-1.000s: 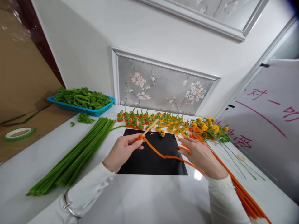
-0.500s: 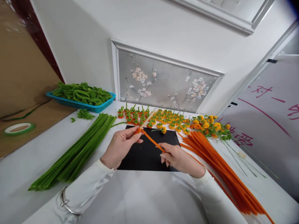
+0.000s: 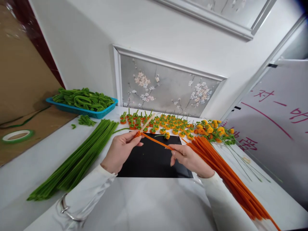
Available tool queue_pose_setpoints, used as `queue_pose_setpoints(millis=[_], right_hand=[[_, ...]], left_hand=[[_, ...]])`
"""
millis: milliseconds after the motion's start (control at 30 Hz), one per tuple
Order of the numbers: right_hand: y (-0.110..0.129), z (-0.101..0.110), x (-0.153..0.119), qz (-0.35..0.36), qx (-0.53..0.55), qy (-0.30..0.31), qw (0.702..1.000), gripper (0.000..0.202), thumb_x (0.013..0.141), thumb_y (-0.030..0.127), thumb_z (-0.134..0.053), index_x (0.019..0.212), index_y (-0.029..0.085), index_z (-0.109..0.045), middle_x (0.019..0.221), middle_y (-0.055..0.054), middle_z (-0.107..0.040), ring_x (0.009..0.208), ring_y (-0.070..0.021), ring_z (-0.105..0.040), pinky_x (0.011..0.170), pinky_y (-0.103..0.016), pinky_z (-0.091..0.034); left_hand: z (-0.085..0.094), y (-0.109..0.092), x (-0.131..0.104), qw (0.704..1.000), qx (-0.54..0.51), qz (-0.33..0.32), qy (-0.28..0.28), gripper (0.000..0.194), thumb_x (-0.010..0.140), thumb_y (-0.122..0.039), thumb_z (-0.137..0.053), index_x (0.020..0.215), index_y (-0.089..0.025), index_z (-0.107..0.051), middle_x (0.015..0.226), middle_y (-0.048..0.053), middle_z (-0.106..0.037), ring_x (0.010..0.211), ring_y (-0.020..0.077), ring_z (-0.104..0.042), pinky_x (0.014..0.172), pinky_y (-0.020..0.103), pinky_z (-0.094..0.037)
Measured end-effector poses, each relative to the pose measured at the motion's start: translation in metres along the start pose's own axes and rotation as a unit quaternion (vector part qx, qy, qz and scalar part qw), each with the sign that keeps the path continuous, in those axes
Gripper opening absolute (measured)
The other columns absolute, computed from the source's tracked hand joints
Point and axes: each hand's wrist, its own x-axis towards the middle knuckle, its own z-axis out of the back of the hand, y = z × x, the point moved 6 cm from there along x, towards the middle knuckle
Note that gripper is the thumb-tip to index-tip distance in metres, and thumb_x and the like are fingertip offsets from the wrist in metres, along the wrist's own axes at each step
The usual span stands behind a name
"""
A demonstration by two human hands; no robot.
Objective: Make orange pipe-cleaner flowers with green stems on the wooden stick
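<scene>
My left hand (image 3: 119, 149) is pinching stick (image 3: 147, 123) and coil (image 3: 138, 134), likely against slipping. At the coil's four o'clock, my right hand (image 3: 191, 158) is holding the strand (image 3: 156, 141) straight, seemingly for tension.

strand (image 3: 156, 141): orange | stick (image 3: 147, 123): pale beige | mat (image 3: 154, 163): black | tray (image 3: 102, 114): blue | panel (image 3: 168, 85): blossoms on grey

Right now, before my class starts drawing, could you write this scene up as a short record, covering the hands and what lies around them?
Left hand: pinches a pale stick with an orange coil at its near end
Right hand: grips an orange strand
Strand: stretched straight between the hands
Below the hands: black mat
Left side: green stem bundle; beyond it, blue tray of green pieces
Right side: orange stem bundle
Behind mat: rows of small orange-and-green pieces
</scene>
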Motion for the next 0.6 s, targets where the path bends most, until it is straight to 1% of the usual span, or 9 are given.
queue_pose_setpoints(millis=[100,133,167,200,300,367,433,533,600], right_hand=[[-0.012,0.000,-0.003,-0.013,-0.004,0.020,1.000,0.046,0.093,0.028,-0.038,0.137,0.015,-0.035,0.081,-0.004,-0.072,0.058,-0.0128,-0.061,0.059,-0.026,-0.049],[-0.011,0.003,-0.004,-0.002,-0.043,-0.001,0.999,0.049,0.092,0.028,-0.042,0.139,0.017,-0.032,0.088,-0.005,-0.071,0.068,-0.0147,-0.064,0.066,-0.029,-0.051],[-0.007,0.008,-0.004,0.015,-0.094,-0.041,0.995,0.051,0.090,0.028,-0.046,0.138,0.020,-0.033,0.095,-0.006,-0.070,0.078,-0.0168,-0.065,0.074,-0.033,-0.051],[0.002,0.015,-0.005,0.037,-0.146,-0.105,0.983,0.049,0.088,0.030,-0.050,0.135,0.022,-0.038,0.100,-0.006,-0.069,0.086,-0.0191,-0.064,0.079,-0.037,-0.050],[0.043,0.023,-0.014,0.145,-0.230,-0.273,0.923,0.029,0.084,0.031,-0.059,0.112,0.024,-0.058,0.107,-0.008,-0.064,0.103,-0.0234,-0.057,0.092,-0.042,-0.044],[0.067,0.015,-0.019,0.207,-0.265,-0.304,0.891,0.016,0.084,0.028,-0.060,0.099,0.024,-0.064,0.105,-0.008,-0.063,0.107,-0.0251,-0.054,0.094,-0.043,-0.041],[0.078,0.006,-0.020,0.226,-0.266,-0.302,0.887,0.010,0.084,0.028,-0.060,0.091,0.023,-0.064,0.092,-0.007,-0.063,0.094,-0.0230,-0.057,0.086,-0.039,-0.044],[0.069,-0.011,-0.014,0.186,-0.232,-0.226,0.928,0.021,0.085,0.034,-0.060,0.100,0.020,-0.060,0.087,-0.007,-0.063,0.082,-0.0199,-0.059,0.073,-0.032,-0.048],[0.056,-0.020,-0.009,0.150,-0.205,-0.174,0.952,0.021,0.090,0.031,-0.052,0.105,0.018,-0.057,0.084,-0.006,-0.063,0.075,-0.0169,-0.060,0.066,-0.027,-0.047]], left_hand=[[-0.004,0.000,-0.002,0.999,0.024,-0.007,0.030,0.028,0.068,-0.027,-0.073,0.093,-0.017,-0.075,0.096,0.005,-0.073,0.068,0.0147,-0.065,0.070,0.027,-0.053],[-0.007,0.000,-0.003,0.998,0.035,-0.006,0.046,0.027,0.067,-0.026,-0.072,0.092,-0.017,-0.075,0.094,0.005,-0.074,0.067,0.0152,-0.066,0.069,0.027,-0.054],[-0.010,0.001,-0.005,0.997,0.047,-0.002,0.062,0.025,0.067,-0.025,-0.071,0.091,-0.017,-0.075,0.091,0.005,-0.074,0.066,0.0154,-0.065,0.068,0.027,-0.054],[-0.014,0.002,-0.007,0.995,0.059,0.001,0.079,0.023,0.067,-0.024,-0.071,0.089,-0.018,-0.076,0.087,0.004,-0.075,0.064,0.0153,-0.065,0.067,0.027,-0.054],[-0.027,0.004,-0.016,0.986,0.084,0.006,0.147,0.018,0.069,-0.023,-0.068,0.085,-0.020,-0.077,0.079,0.002,-0.074,0.058,0.0141,-0.062,0.061,0.026,-0.053],[-0.035,0.004,-0.023,0.978,0.085,0.007,0.188,0.017,0.070,-0.024,-0.066,0.083,-0.020,-0.077,0.077,0.002,-0.072,0.056,0.0136,-0.060,0.058,0.025,-0.052],[-0.039,0.002,-0.027,0.975,0.071,0.007,0.209,0.016,0.071,-0.026,-0.066,0.082,-0.020,-0.076,0.075,0.002,-0.071,0.055,0.0130,-0.059,0.055,0.024,-0.051],[-0.039,-0.002,-0.028,0.975,0.033,0.016,0.220,0.016,0.072,-0.028,-0.066,0.081,-0.018,-0.074,0.071,0.002,-0.068,0.053,0.0111,-0.055,0.053,0.022,-0.048],[-0.038,-0.001,-0.027,0.975,0.018,0.029,0.218,0.017,0.073,-0.028,-0.065,0.082,-0.017,-0.073,0.063,0.001,-0.063,0.051,0.0097,-0.052,0.051,0.021,-0.045]])
